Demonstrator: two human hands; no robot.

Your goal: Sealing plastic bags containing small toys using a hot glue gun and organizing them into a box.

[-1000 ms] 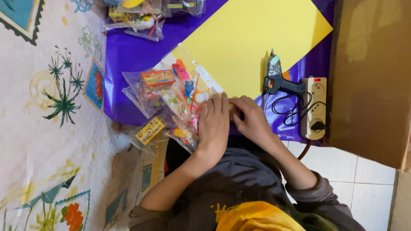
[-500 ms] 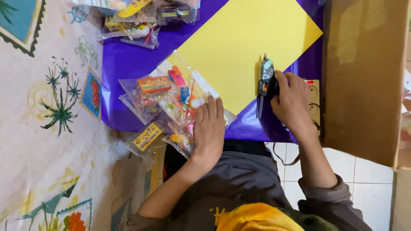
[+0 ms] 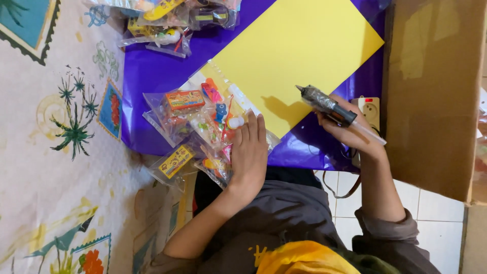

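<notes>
My left hand (image 3: 249,152) lies flat, fingers together, on a pile of clear plastic toy packets (image 3: 203,122) that holds small colourful toys. My right hand (image 3: 350,129) grips a black glue gun (image 3: 324,105) and holds it up over the edge of a yellow sheet (image 3: 294,56). The gun's nozzle points toward the sheet's middle and a clear glue stick juts from its back. The yellow sheet rests on a purple sheet (image 3: 152,76).
A beige power strip (image 3: 371,110) with a cord sits behind my right hand. A large brown cardboard box (image 3: 431,96) stands at the right. More toy packets (image 3: 172,20) lie at the top. A patterned mat (image 3: 56,152) covers the left; white tiles (image 3: 436,213) show lower right.
My right hand left the packets, took hold of the glue gun by the power strip and lifted it over the yellow sheet. My left hand stayed pressed on the packets.
</notes>
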